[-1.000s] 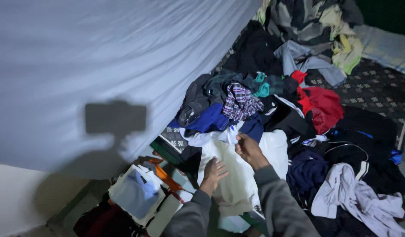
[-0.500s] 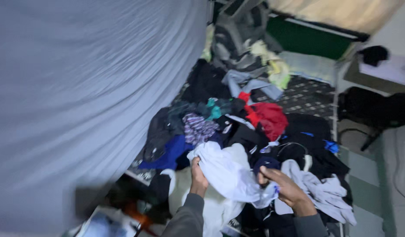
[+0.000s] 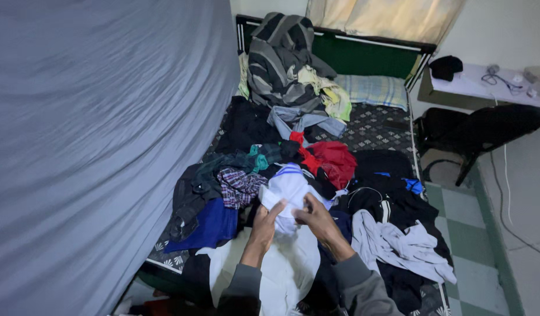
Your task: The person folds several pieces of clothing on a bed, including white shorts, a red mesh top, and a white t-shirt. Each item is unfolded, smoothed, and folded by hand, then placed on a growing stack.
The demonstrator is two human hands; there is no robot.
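You are in a dim bedroom, looking down at a bed with a dark patterned cover. Clothes lie all over it. A big grey sheet hangs down the whole left side of the frame like a wall.

Your two hands meet low in the middle of the frame. Your left hand and your right hand both hold a white garment with a thin blue stripe near its top. The fingers of both hands are curled tight on the cloth, pinching it from each side. The garment is bunched up and lifted a little off the pile, likely so it comes free from the other clothes. Under your wrists lies a cream cloth, spread flat at the foot of the bed.

Just left of the white garment sits a plaid shirt, and below that a blue garment. Up and right of your hands is a red garment. At lower right lies a pale grey garment, crumpled over dark clothes.

At the top of the frame a striped dark blanket is heaped against the green headboard. A striped pillow lies beside it. At upper right a dark chair stands by a table.
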